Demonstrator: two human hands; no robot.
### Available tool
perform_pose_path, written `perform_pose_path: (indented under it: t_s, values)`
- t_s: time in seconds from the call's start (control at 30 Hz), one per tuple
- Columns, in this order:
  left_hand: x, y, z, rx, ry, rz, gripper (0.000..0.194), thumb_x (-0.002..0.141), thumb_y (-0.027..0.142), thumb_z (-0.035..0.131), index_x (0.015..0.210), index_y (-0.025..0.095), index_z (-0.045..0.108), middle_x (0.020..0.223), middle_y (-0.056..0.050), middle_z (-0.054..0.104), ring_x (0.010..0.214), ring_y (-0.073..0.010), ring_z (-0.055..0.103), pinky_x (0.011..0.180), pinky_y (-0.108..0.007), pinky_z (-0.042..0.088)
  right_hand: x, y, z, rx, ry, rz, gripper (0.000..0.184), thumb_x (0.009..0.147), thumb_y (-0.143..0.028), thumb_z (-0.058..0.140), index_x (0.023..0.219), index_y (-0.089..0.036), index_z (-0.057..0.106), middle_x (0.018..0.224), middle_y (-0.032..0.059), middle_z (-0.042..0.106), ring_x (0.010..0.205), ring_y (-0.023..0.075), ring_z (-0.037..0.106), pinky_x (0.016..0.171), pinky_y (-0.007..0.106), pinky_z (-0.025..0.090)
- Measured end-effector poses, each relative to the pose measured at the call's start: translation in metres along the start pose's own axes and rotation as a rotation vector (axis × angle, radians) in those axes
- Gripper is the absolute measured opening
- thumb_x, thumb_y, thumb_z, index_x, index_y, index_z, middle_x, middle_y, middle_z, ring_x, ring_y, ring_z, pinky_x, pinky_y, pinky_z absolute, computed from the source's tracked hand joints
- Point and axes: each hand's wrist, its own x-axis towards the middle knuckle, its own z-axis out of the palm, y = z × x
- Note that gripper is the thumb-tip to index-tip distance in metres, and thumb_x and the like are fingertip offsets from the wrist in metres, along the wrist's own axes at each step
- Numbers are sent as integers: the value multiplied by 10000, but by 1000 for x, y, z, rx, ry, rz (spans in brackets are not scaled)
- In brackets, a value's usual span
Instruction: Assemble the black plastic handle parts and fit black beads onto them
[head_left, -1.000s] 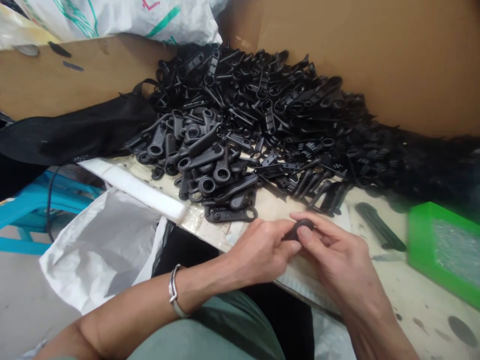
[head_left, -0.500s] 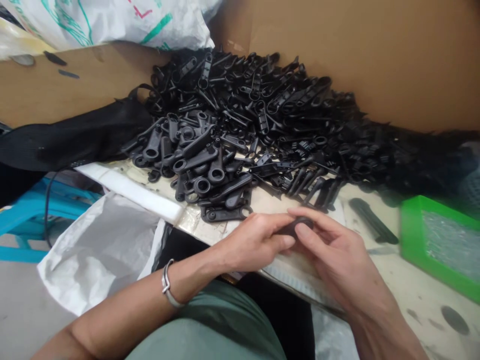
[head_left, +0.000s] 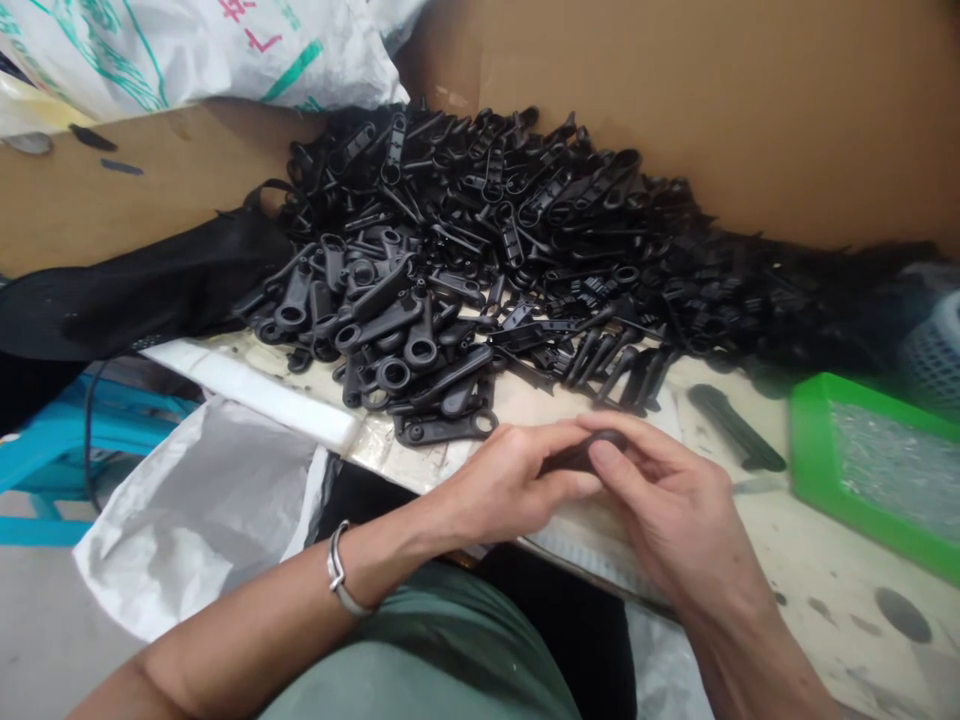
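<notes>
Between both hands is a black plastic part (head_left: 577, 456), mostly covered by fingers. My left hand (head_left: 517, 480) is closed on its left end, thumb along the near side. My right hand (head_left: 667, 480) pinches the rounded right end between thumb and fingers. Beyond the hands spreads a large pile of black plastic parts (head_left: 510, 190), many shaped like a lever with a ring at one end. A nearer group of smooth ringed black parts (head_left: 405, 330) lies left of centre, close to the table's front edge.
A green tray (head_left: 814, 440) of small clear pieces stands at the right, with a lone black part (head_left: 735, 428) beside it. An open white sack (head_left: 187, 510) hangs at the left below the table edge, near a blue stool (head_left: 67, 450). Cardboard (head_left: 712, 110) rises behind the pile.
The view has shifted slightly, so the table's contents appear a little further left. Both hands keep their hold on the black part; my left thumb has stretched a bit further right.
</notes>
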Motion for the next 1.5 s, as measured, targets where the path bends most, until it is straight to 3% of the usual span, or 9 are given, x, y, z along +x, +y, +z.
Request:
perform_pose_path:
  t_s: [0.4,0.67,0.77,0.93,1.07,1.17,1.27,1.37,1.5]
  values:
    - [-4,2,-1,264,2,-102,263,968,310,574,1041,114,734,732,-7,667,644,-116,563,628,-236,399,-6,-3,7,22,57,17,192,827,-415,799,953,-270,801,964,21,791,781,172,737,694,260,623]
    - [11,-1,3,-658,179,-177,365,784,389,811,1030,120,781,935,-94,748,916,-208,684,897,-326,486,4,-9,-3,79,33,31,397,936,-540,644,1238,-291,709,1239,76,733,1062,251,724,924,431,611]
    - [12,4,5,-829,274,-188,335,776,321,839,1064,159,789,1099,-103,746,1072,-223,659,1022,-355,439,-11,-13,0,-115,186,-47,388,855,-546,736,1141,-284,717,1203,74,735,1083,276,712,938,448,607]
    - [10,4,14,-954,266,-171,270,857,256,753,1109,160,769,1187,-94,721,1165,-218,636,1098,-360,415,-25,-13,19,-285,174,-129,294,862,-491,736,1065,-280,701,1122,37,749,992,248,718,909,423,598]
    - [0,0,13,-665,301,-139,400,867,269,745,1247,156,689,1332,-119,661,1303,-258,566,1153,-399,380,-20,-14,3,-474,161,-349,105,953,-321,656,1036,-266,690,1082,26,731,998,213,693,944,364,550]
    - [-8,4,6,-29,311,106,524,894,262,723,1394,217,572,1565,-114,475,1487,-288,364,1220,-453,279,-18,-19,-19,-653,79,-519,120,975,-232,613,1081,-259,665,1087,43,698,1037,219,657,974,373,498]
    - [-8,11,0,549,129,299,295,985,223,580,1270,189,646,1378,-127,631,1388,-294,462,1202,-484,251,-19,-27,-29,-702,-10,-604,151,979,-198,598,1101,-264,657,1053,45,683,1022,224,633,933,374,489]
    - [-4,12,0,686,19,292,279,1040,204,434,1151,145,683,982,-92,711,1001,-221,620,980,-376,441,-23,-29,-29,-697,-28,-585,130,981,-223,605,1088,-267,665,1031,31,685,996,213,632,910,354,501]
    - [-2,4,3,638,92,361,229,1016,200,487,1097,109,681,887,-73,678,850,-187,585,776,-294,486,-26,-21,-27,-603,43,-456,125,964,-287,645,1087,-284,667,1053,-9,710,930,168,678,856,269,545]
